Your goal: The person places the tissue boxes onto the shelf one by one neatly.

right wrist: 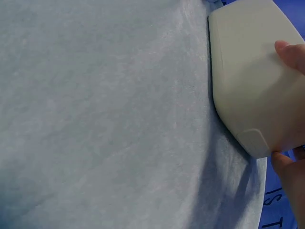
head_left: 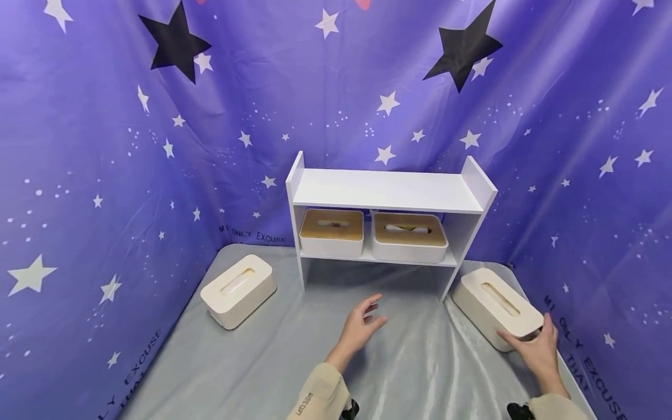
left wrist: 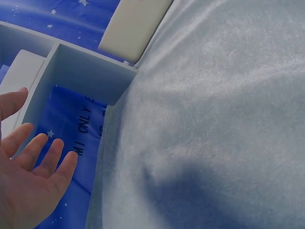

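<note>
Currently, a cream, slotted, round-cornered box (head_left: 488,310) is pinched at its near end between thumb and fingers of the right grip (head_left: 538,353), on the grey cloth-covered worktop (head_left: 409,361), just right of a white two-tier shelf (head_left: 388,189). The left grip (head_left: 358,328) is held before the shelf, fingers apart. Two white, brown-lidded boxes (head_left: 332,248) are carried by its lower tier.

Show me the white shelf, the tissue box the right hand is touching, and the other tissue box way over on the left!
White two-tier shelf (head_left: 383,189): head view, on its bare top board.
Right tissue box (head_left: 493,311): head view, on its lid, beside the slot.
Left tissue box (head_left: 240,292): head view, on its lid, below the slot.
</note>
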